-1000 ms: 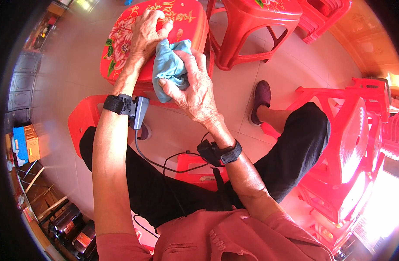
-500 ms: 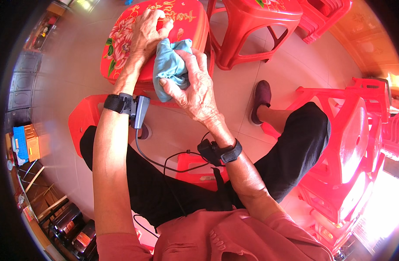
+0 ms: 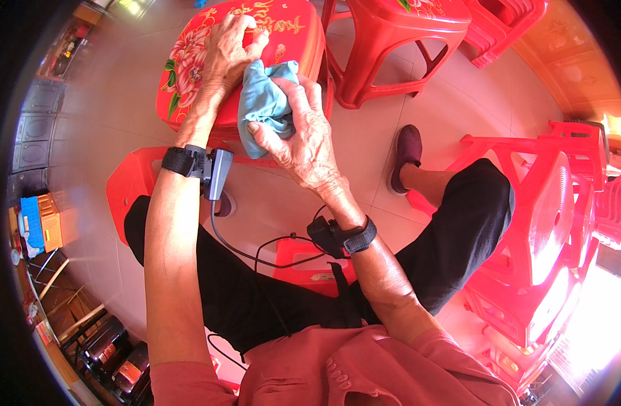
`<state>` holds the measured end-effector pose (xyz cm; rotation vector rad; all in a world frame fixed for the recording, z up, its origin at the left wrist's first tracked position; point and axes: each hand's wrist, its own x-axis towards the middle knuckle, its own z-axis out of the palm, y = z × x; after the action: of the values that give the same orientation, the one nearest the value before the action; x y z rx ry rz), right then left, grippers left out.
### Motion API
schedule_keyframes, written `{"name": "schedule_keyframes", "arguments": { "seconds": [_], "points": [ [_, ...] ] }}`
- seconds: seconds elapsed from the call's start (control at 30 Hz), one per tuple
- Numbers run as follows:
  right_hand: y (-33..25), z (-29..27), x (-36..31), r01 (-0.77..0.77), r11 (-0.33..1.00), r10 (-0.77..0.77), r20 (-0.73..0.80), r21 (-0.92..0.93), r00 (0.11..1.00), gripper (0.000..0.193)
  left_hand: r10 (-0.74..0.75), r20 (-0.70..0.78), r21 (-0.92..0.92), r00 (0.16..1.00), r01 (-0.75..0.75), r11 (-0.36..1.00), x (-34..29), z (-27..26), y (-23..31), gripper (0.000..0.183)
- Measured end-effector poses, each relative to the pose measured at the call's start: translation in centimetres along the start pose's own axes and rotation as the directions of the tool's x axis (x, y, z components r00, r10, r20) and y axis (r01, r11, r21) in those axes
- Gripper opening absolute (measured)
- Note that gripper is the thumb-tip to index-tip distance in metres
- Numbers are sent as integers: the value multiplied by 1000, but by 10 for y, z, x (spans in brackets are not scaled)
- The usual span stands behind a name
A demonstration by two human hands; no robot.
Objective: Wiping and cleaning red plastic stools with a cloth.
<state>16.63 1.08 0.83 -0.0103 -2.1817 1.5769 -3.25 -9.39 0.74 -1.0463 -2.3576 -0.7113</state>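
A red plastic stool (image 3: 298, 49) with a printed flower and gold lettering on its seat stands in front of me. My left hand (image 3: 231, 57) rests on the seat with its fingers apart and a little bent, holding nothing. Bunched in my right hand (image 3: 308, 147) is a light blue cloth (image 3: 262, 101), gripped between thumb and fingers. It lies against the stool's near right edge and hangs partly down the side. My palm and the cloth hide that part of the edge.
Another red stool (image 3: 400, 34) stands just beyond on the right. Stacked red stools (image 3: 537, 223) crowd my right side. A black cable (image 3: 256, 260) loops between my wrist straps. A blue and orange box (image 3: 41, 223) and dark bottles (image 3: 107, 342) are at the left.
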Motion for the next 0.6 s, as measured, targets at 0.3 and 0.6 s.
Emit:
{"name": "schedule_keyframes", "arguments": {
  "seconds": [0.3, 0.6],
  "points": [
    [0, 0, 0, -5, 1000, 5, -1, 9, 1000, 67, 3, 42, 86, 999, -7, 996, 1, -7, 7, 35],
    [3, 1, 0, 19, 998, -20, -17, -55, 1000, 68, -4, 47, 90, 999, 0, 996, 2, -4, 4, 31]
  ]
}}
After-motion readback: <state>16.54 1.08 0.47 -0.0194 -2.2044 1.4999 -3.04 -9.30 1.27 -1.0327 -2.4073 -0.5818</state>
